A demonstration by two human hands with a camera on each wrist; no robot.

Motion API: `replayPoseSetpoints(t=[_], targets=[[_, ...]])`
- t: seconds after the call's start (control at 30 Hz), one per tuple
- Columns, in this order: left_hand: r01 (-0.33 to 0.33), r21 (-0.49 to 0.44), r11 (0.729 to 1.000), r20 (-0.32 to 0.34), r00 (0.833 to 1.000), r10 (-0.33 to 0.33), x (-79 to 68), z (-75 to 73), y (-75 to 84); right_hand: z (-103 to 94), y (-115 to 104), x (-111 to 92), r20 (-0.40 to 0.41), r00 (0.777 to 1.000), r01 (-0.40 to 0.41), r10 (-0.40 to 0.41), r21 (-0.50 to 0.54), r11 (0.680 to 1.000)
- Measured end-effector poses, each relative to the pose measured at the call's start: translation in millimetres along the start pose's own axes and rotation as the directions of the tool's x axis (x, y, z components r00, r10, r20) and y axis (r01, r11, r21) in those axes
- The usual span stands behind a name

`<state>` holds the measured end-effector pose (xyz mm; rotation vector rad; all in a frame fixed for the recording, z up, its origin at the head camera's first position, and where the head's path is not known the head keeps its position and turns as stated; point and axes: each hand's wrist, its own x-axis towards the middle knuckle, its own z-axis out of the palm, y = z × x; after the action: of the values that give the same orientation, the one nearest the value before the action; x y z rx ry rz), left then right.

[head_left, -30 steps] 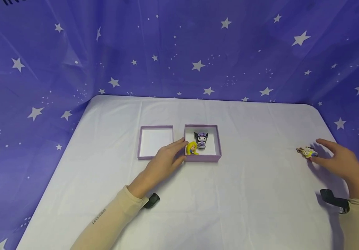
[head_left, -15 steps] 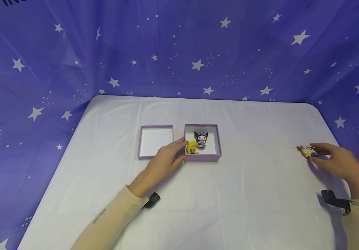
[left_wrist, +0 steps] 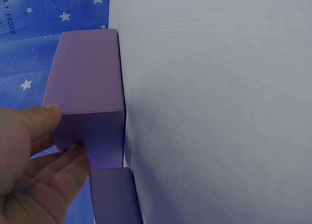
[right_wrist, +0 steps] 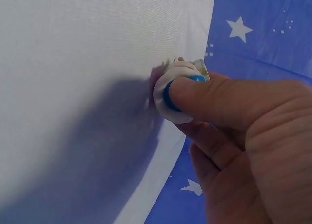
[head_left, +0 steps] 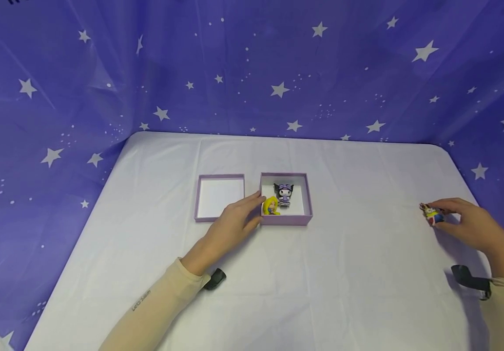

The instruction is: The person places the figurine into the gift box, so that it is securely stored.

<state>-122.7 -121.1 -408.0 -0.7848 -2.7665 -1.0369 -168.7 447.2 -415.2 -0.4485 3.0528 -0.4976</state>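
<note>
The rightmost figurine [head_left: 433, 215] — pinched by the right hand [head_left: 475, 225].

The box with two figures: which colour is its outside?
The box is purple outside, best seen in the left wrist view.

"What writing can you read from where you stand?"

"Dark capitals [left_wrist: 9, 13] on the starry backdrop [left_wrist: 34, 46] say ONLY EXCUSE, running downward at the edge of the left wrist view. Another line beside them is cut off."

"And in the head view?"

"Dark strokes [head_left: 1, 5] sit on that backdrop at the top left corner, too cropped for me to read."

"Anything on the person's clothing?"

"Yes, small dark lettering [head_left: 141, 300] slants along the beige left sleeve [head_left: 155, 309]. It looks like Lets Slim, though it's blurred."
</note>
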Motion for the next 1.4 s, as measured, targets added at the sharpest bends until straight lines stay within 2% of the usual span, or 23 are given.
replayPoseSetpoints(t=[0.1,0.4,0.7,0.87,1.03,1.23,1.4], targets=[[0.002,0.000,1.000,0.001,1.000,-0.002,0.3,0.5,0.5,0.3,-1.4,0.4,-0.013,1.000,-0.010,0.010,-0.027,1.000],[0.006,0.013,1.000,0.002,1.000,-0.006,-0.2,1.0,-0.1,-6.1,-8.3,6.3,-0.083,0.996,0.034,-0.042,-0.086,0.996],[0.001,0.011,1.000,-0.003,1.000,0.000,-1.3,2.2,-0.8,-13.4,-36.0,13.5,-0.091,0.995,0.032,-0.039,-0.074,0.997],[0.001,0.008,1.000,-0.003,1.000,-0.001,0.1,1.9,0.5,-18.9,-57.6,21.8,-0.110,0.991,0.074,-0.081,-0.059,0.996],[0.009,0.013,1.000,-0.001,1.000,-0.008,0.8,1.6,0.0,-19.4,-81.3,35.1,-0.158,0.977,0.137,-0.145,-0.061,0.989],[0.000,0.013,1.000,0.002,1.000,0.000,1.6,1.7,-0.8,-20.8,-107.2,46.1,-0.217,0.947,0.235,-0.235,-0.029,0.972],[0.008,0.017,1.000,0.008,1.000,-0.009,1.0,1.8,-0.6,-19.5,-127.3,55.7,-0.236,0.928,0.292,-0.287,-0.013,0.956]])
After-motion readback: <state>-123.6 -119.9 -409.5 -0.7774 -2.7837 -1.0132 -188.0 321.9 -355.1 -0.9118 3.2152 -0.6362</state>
